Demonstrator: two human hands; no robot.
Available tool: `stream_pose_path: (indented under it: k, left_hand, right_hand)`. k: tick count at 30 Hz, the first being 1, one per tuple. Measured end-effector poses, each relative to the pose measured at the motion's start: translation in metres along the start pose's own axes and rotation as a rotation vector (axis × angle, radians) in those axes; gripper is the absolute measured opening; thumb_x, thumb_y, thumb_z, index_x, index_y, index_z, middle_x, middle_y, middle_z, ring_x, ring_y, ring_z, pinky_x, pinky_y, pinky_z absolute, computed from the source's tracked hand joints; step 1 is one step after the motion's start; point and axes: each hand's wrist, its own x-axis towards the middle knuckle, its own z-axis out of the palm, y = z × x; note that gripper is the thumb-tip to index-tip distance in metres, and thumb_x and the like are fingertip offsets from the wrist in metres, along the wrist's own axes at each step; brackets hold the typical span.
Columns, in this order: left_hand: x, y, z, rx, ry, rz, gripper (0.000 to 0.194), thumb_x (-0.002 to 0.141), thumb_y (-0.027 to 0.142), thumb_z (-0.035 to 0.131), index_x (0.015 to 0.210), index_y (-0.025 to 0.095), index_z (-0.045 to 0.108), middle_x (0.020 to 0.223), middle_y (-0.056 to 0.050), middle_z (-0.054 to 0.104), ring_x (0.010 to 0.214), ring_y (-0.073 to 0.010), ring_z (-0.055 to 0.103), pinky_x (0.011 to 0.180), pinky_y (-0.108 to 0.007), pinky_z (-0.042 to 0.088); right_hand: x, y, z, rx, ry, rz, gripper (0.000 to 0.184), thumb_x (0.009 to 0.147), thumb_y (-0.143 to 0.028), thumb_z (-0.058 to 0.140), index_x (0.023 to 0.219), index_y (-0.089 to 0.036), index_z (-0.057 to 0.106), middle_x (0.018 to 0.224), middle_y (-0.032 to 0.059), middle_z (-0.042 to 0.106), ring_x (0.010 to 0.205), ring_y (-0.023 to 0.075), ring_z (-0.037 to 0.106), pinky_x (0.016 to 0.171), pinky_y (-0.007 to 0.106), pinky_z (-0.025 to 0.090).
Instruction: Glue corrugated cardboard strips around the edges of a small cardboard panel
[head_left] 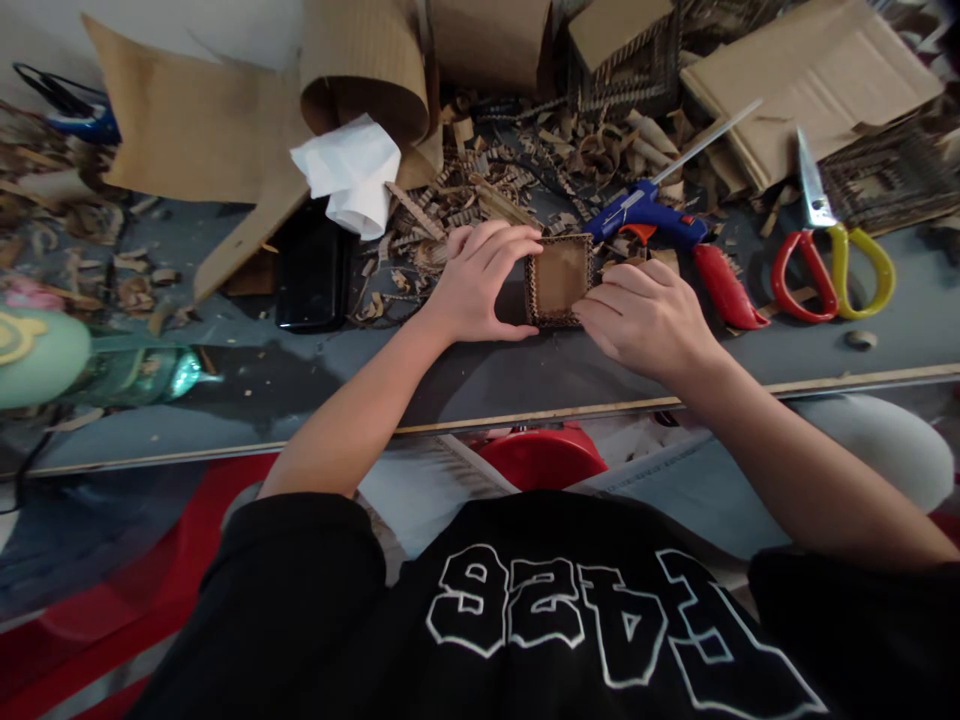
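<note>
A small square cardboard box with corrugated edges stands on the grey table. My left hand grips its left side, fingers curled over the top edge and thumb below. My right hand presses against its right side with fingers bent together. Both hands touch the box at the same time.
A blue glue gun, a red utility knife and red-and-yellow scissors lie right of the box. Cardboard scraps, cardboard sheets, a white tissue, a black case and a green bottle lie around.
</note>
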Motion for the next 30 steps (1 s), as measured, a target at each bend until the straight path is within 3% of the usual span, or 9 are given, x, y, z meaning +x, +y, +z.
stream_pose_path:
  k: [5, 12, 21, 25, 30]
  left_hand:
    - [0.0, 0.0, -0.001, -0.006, -0.008, -0.007, 0.091, 0.071, 0.081, 0.066, 0.14, 0.025, 0.046, 0.147, -0.014, 0.054, 0.139, -0.0376, 0.046, 0.118, -0.057, 0.029]
    - [0.001, 0.0, -0.002, -0.002, -0.025, -0.001, 0.091, 0.072, 0.083, 0.062, 0.141, 0.026, 0.044, 0.147, -0.013, 0.053, 0.14, -0.0376, 0.044, 0.117, -0.057, 0.028]
    - [0.0, -0.005, 0.004, -0.029, -0.051, -0.055, 0.1, 0.067, 0.087, 0.062, 0.142, 0.023, 0.047, 0.145, -0.016, 0.054, 0.139, -0.0406, 0.043, 0.117, -0.057, 0.028]
    - [0.003, 0.003, 0.005, -0.037, -0.004, -0.08, 0.086, 0.072, 0.09, 0.053, 0.132, 0.028, 0.058, 0.149, -0.014, 0.051, 0.146, -0.0413, 0.035, 0.117, -0.059, 0.026]
    - [0.007, 0.036, 0.009, -0.03, 0.093, -0.144, 0.056, 0.088, 0.075, 0.048, 0.112, 0.029, 0.07, 0.139, -0.01, 0.059, 0.139, -0.0348, 0.043, 0.117, -0.056, 0.028]
  right_hand:
    - [-0.002, 0.004, 0.001, -0.012, 0.024, -0.023, 0.033, 0.101, -0.024, 0.046, 0.078, -0.021, 0.07, 0.078, 0.0017, 0.069, 0.088, 0.0197, 0.057, 0.075, 0.034, 0.038]
    - [-0.007, 0.016, -0.001, 0.262, -0.056, 0.119, 0.023, 0.092, -0.03, 0.057, 0.099, -0.022, 0.077, 0.093, 0.0059, 0.075, 0.095, 0.0244, 0.062, 0.083, 0.037, 0.044]
    - [-0.005, 0.022, 0.004, 0.35, -0.092, 0.181, 0.025, 0.093, -0.03, 0.054, 0.094, -0.023, 0.078, 0.088, 0.0065, 0.074, 0.088, 0.0231, 0.064, 0.08, 0.036, 0.046]
    - [-0.003, 0.021, 0.007, 0.387, -0.029, 0.205, 0.026, 0.095, -0.027, 0.052, 0.099, -0.022, 0.077, 0.094, 0.0067, 0.076, 0.09, 0.0236, 0.063, 0.083, 0.038, 0.047]
    - [-0.002, 0.011, 0.006, 0.342, 0.056, 0.222, 0.027, 0.096, -0.028, 0.051, 0.101, -0.022, 0.077, 0.099, 0.0072, 0.076, 0.096, 0.0245, 0.063, 0.084, 0.039, 0.046]
